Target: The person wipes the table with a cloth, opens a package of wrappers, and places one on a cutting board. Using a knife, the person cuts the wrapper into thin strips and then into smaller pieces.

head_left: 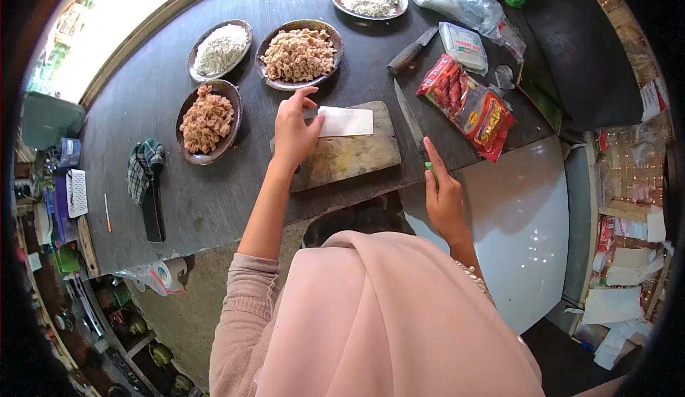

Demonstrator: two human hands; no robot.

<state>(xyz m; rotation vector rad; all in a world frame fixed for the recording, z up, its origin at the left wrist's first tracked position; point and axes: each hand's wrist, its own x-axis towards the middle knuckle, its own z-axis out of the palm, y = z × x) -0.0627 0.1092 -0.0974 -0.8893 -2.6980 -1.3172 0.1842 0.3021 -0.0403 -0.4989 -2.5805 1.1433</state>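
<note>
My left hand (pixel 295 127) is at the left end of a flat white rectangular piece (pixel 347 121), its thumb touching that end. The fingers are curved and apart from the thumb, with nothing between them. Under the white piece lies a worn wooden cutting board (pixel 349 158) near the table's front edge. My right hand (pixel 445 201) is closed around the green handle of a knife (pixel 410 115), index finger stretched along it. The blade points away from me, just right of the board.
Bowls of brown crumbly food (pixel 300 54) (pixel 207 119) and white shreds (pixel 221 49) (pixel 369 0) stand along the far side. A second knife (pixel 403 56), a white packet (pixel 464 47), red sausage packs (pixel 467 104) and a plastic bag (pixel 457 1) lie right. Checked cloth (pixel 145 169) lies left.
</note>
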